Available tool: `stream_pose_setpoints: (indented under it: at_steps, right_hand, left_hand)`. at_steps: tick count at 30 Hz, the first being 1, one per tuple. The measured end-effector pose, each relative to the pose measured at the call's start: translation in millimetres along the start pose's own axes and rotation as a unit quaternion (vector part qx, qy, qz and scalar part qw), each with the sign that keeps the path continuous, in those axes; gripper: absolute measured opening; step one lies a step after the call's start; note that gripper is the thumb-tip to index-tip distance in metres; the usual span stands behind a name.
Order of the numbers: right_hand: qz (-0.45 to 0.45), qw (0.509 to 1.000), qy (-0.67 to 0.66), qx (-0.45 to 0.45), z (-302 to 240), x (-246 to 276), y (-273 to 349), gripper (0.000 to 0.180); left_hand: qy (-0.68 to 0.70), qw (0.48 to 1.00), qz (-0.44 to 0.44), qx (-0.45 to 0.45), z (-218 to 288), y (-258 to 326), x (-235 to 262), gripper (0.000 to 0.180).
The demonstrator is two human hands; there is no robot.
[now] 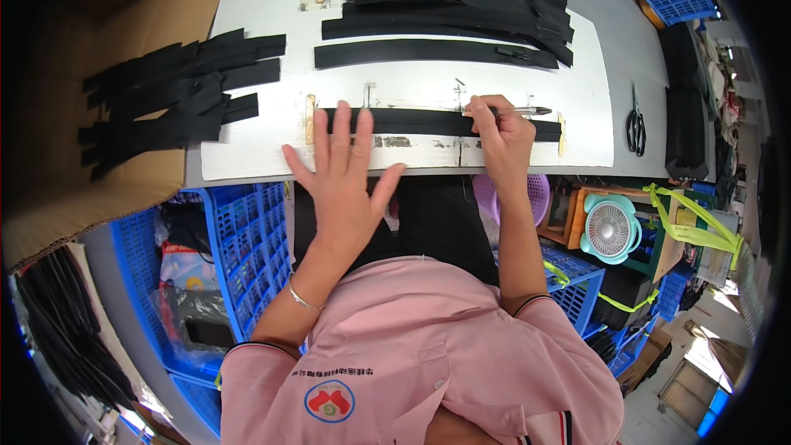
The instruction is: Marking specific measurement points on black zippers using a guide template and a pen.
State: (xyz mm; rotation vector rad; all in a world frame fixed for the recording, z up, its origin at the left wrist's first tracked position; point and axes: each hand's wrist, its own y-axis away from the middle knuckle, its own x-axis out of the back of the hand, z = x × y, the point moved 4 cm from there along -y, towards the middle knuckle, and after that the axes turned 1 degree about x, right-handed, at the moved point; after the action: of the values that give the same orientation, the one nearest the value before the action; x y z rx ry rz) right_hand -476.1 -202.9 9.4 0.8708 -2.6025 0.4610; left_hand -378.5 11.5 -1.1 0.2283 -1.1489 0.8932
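Note:
A black zipper strip (420,123) lies straight across the white board (264,156), between small wooden stops at its two ends. Spread fingers of my left hand (339,177) rest on the strip's left part. My right hand (504,147) is closed around a pen (535,110), which points left just over the strip, near a dark mark line on the board. The exact spot of the pen's tip is hidden by my fingers. Just beyond lies another single black zipper (428,53), its slider near the right end.
A heap of black zippers (453,0) covers the board's far side. More zipper strips (177,99) lie at the left, reaching over a cardboard box (156,173). Black scissors (635,132) are at the right. Blue crates (247,239), a purple basket (537,196) and a small fan (610,229) stand below the table edge.

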Motion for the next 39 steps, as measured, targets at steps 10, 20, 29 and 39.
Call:
stream_pose_setpoints:
  at_steps: [10, 20, 29, 39]
  right_hand:
    - [-0.003, 0.999, 0.034, 0.04, 2, -3, -1, 0.017]
    - [-0.041, 0.997, 0.002, 0.073, 8, 0, 1, 0.016]
    - [-0.094, 0.99, 0.056, 0.091, 0, 7, 5, 0.017]
    - [0.093, 0.99, -0.099, -0.036, 42, 93, -15, 0.017]
  left_hand:
    - [0.097, 0.987, -0.043, -0.12, 48, -8, -24, 0.065]
    - [0.087, 0.989, -0.053, -0.104, 48, -10, -23, 0.058]
    - [0.079, 0.99, -0.049, -0.106, 49, -9, -25, 0.057]
    - [0.06, 0.99, -0.048, -0.117, 50, -9, -27, 0.056]
